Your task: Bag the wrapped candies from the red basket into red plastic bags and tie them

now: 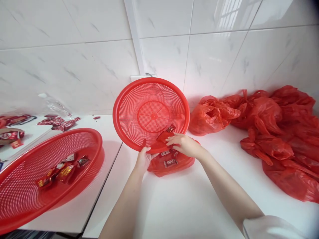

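Observation:
A round red mesh basket [153,93] is tipped up, its open side facing me. My left hand [144,160] grips its lower rim, with the thumb over the edge. At the lower right of that rim, my right hand [185,145] reaches inside with its fingers stretched over red wrapped packets [164,136]. Its fingertips appear to touch them. Directly below the rim lies a red plastic bag [161,169] with several small packets showing inside. Part of the bag is hidden behind my hands and the basket.
Another red mesh basket [96,139] with several wrapped packets [66,172] stands at the left. Behind it are loose packets [67,124] and a clear bottle [56,105]. Another person's hand [5,137] holds packets at the left edge. Several filled red bags [264,113] crowd the right side.

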`<control>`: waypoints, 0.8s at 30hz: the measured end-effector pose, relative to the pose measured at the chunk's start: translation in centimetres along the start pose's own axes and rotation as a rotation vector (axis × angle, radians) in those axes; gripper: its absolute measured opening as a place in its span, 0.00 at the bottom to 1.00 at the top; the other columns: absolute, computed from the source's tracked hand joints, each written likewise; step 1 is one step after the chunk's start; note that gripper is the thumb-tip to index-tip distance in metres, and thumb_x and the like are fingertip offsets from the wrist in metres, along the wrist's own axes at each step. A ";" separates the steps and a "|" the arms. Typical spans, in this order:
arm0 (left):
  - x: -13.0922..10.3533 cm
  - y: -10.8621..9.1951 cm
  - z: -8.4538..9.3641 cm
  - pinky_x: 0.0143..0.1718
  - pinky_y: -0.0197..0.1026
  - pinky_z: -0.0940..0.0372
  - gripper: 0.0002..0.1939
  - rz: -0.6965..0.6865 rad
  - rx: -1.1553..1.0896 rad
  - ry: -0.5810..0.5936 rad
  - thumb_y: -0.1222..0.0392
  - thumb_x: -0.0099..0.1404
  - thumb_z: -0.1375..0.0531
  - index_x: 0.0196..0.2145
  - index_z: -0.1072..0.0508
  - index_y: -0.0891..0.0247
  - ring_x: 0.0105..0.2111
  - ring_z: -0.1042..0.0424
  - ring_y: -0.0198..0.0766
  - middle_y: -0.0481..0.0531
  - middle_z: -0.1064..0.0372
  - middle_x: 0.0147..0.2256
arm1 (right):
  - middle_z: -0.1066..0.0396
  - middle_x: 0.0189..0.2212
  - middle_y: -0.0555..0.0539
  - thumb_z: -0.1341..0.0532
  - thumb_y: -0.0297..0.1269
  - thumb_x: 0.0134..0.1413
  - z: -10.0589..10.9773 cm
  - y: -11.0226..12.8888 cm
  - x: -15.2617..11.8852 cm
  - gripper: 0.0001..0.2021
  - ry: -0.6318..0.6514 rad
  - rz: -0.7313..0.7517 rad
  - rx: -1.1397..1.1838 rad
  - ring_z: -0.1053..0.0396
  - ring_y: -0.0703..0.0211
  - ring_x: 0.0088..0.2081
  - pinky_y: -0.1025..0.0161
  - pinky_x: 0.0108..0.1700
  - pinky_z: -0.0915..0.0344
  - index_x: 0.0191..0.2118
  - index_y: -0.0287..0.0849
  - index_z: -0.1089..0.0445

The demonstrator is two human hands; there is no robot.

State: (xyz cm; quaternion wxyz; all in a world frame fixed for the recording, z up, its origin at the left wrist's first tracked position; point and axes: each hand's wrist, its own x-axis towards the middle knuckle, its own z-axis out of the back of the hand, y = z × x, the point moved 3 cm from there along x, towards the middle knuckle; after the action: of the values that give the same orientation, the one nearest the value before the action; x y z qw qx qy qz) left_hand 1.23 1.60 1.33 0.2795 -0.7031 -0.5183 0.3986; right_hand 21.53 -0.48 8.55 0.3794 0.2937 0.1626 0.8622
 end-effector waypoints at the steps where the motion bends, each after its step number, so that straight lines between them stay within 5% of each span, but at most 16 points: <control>1: 0.0 0.1 0.0 0.43 0.46 0.27 0.09 0.002 -0.005 0.001 0.63 0.52 0.41 0.33 0.25 0.65 0.44 0.25 0.45 0.54 0.23 0.41 | 0.24 0.46 0.46 0.43 0.25 0.58 0.2 0.2 -0.1 0.13 -0.010 -0.015 0.030 0.28 0.55 0.51 0.57 0.54 0.34 0.44 0.44 0.25; 6: 0.2 0.2 0.3 0.43 0.47 0.27 0.10 -0.017 0.014 -0.018 0.62 0.52 0.41 0.34 0.26 0.65 0.41 0.25 0.44 0.54 0.24 0.39 | 0.23 0.40 0.49 0.41 0.36 0.60 1.4 1.0 -0.5 0.10 -0.049 -0.101 0.160 0.26 0.61 0.38 0.65 0.42 0.33 0.46 0.45 0.27; 14: 0.7 -0.2 1.1 0.44 0.49 0.28 0.14 -0.086 0.046 -0.029 0.62 0.51 0.39 0.38 0.27 0.64 0.43 0.25 0.46 0.53 0.24 0.39 | 0.24 0.34 0.51 0.38 0.31 0.55 -0.4 0.3 -0.3 0.06 0.226 -0.165 0.025 0.29 0.61 0.35 0.67 0.35 0.40 0.38 0.45 0.27; 17: 0.4 -0.2 0.7 0.43 0.49 0.28 0.18 -0.092 0.051 -0.031 0.62 0.51 0.39 0.42 0.28 0.64 0.44 0.25 0.47 0.54 0.24 0.40 | 0.24 0.31 0.50 0.38 0.36 0.57 -0.7 0.2 -0.3 0.05 0.244 -0.218 -0.051 0.29 0.61 0.32 0.66 0.32 0.41 0.38 0.46 0.26; 21: 0.2 0.1 0.4 0.44 0.51 0.27 0.18 -0.097 0.087 -0.005 0.63 0.52 0.39 0.43 0.29 0.65 0.45 0.25 0.49 0.56 0.24 0.42 | 0.24 0.31 0.48 0.44 0.42 0.63 -0.1 0.8 -0.1 0.11 0.108 -0.140 -0.067 0.29 0.60 0.32 0.65 0.34 0.39 0.38 0.44 0.27; 24: 0.0 0.3 0.4 0.42 0.51 0.27 0.20 -0.121 0.137 -0.031 0.63 0.52 0.38 0.45 0.30 0.63 0.43 0.25 0.49 0.55 0.24 0.41 | 0.24 0.37 0.43 0.49 0.37 0.66 0.2 0.6 0.0 0.13 -0.047 -0.092 -0.177 0.28 0.55 0.40 0.59 0.45 0.37 0.41 0.41 0.27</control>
State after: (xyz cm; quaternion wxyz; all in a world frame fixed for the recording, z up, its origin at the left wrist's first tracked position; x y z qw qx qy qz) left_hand 1.02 1.50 0.83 0.3425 -0.6433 -0.5358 0.4263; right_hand 21.25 -0.85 9.01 0.4470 0.2714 0.0900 0.8476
